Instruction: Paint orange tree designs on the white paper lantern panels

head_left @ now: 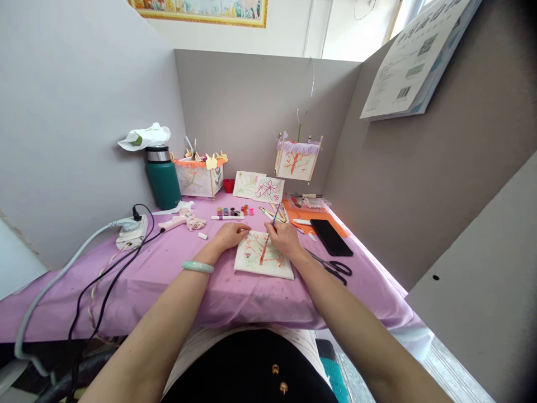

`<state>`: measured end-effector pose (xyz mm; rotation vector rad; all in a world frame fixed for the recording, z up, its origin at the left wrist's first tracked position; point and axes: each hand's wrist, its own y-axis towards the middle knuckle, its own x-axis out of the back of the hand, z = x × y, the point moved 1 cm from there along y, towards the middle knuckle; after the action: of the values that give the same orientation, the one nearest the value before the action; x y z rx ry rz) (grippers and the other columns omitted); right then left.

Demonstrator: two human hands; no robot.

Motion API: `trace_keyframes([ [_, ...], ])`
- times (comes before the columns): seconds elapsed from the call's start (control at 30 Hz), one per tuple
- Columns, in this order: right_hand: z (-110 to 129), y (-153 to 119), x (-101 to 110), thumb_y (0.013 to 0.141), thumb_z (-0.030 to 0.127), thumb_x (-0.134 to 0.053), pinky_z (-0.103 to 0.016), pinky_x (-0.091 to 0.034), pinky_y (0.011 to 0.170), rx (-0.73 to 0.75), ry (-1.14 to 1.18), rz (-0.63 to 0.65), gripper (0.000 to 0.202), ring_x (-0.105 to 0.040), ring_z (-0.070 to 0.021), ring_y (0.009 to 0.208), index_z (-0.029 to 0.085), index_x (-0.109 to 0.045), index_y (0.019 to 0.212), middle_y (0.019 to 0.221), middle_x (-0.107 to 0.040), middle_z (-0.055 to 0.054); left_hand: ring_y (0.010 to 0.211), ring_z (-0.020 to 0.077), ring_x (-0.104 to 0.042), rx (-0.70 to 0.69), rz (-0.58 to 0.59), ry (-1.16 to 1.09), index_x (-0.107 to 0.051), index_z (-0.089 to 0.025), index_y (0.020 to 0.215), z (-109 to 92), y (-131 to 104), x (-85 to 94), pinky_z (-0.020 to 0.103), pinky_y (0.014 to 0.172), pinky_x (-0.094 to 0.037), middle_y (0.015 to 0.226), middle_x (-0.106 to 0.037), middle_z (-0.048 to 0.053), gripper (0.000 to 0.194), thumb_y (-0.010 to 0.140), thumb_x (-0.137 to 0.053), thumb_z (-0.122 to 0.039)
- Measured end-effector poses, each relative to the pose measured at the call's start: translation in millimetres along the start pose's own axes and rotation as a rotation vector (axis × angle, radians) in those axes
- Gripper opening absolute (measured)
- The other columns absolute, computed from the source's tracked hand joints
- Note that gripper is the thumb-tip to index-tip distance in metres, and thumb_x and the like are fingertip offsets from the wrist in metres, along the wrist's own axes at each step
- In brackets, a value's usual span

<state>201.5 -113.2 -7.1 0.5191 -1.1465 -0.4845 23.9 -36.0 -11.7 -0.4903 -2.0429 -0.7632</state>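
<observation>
A white square panel [263, 268] lies on the purple cloth in front of me, with an orange-red tree and small branches painted on it. My right hand [285, 239] is closed around a thin paintbrush [276, 214] with a blue handle, its tip down at the tree's trunk. My left hand [230, 235] rests at the panel's upper left corner, fingers stretched out and lying on its edge, holding nothing. Small paint pots [232, 211] and a white-and-purple marker [227, 218] are just beyond my hands. A small white cap-like piece [202, 236] lies left of my left hand.
Scissors [335, 267] and a black phone [331, 237] are at the right, near an orange sheet [308, 214]. A pink glue gun [174, 223], a power strip [132, 232] with cables and a green bottle [163, 179] stand left. Behind are a decorated box [195, 180], drawn cards [269, 190] and a hanging lantern [297, 161].
</observation>
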Motion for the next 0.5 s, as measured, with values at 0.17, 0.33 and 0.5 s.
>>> trace_keyframes([
  [0.17, 4.0, -1.6, 2.4, 0.088, 0.04, -0.038, -0.02, -0.035, 0.059, 0.066, 0.202, 0.092, 0.038, -0.058, -0.011, 0.062, 0.018, -0.06, 0.065, 0.06, -0.063, -0.001, 0.092, 0.0171, -0.06, -0.005, 0.0, 0.003, -0.066, -0.019, 0.101, -0.2, 0.1, 0.1, 0.025, 0.08, -0.044, 0.103, -0.067, 0.003, 0.035, 0.078, -0.042, -0.031],
  [0.33, 6.2, -2.3, 4.8, 0.088, 0.037, -0.038, -0.019, -0.037, 0.06, 0.078, 0.335, 0.084, 0.034, -0.058, -0.0101, 0.06, 0.019, -0.06, 0.069, 0.058, -0.062, 0.001, 0.088, 0.0168, -0.061, 0.003, 0.007, 0.006, -0.066, -0.02, 0.101, -0.7, -0.2, 0.3, 0.025, 0.078, -0.044, 0.101, -0.067, 0.002, 0.035, 0.078, -0.042, -0.031],
  [0.5, 5.9, -0.9, 5.9, 0.088, 0.035, -0.038, -0.02, -0.038, 0.062, 0.07, 0.342, 0.019, 0.03, -0.059, -0.0107, 0.064, 0.02, -0.061, 0.076, 0.065, -0.064, 0.001, 0.085, 0.0163, -0.061, -0.001, 0.011, 0.004, -0.067, -0.02, 0.1, -0.6, -0.3, -0.1, 0.025, 0.077, -0.044, 0.1, -0.068, 0.003, 0.035, 0.078, -0.042, -0.03],
])
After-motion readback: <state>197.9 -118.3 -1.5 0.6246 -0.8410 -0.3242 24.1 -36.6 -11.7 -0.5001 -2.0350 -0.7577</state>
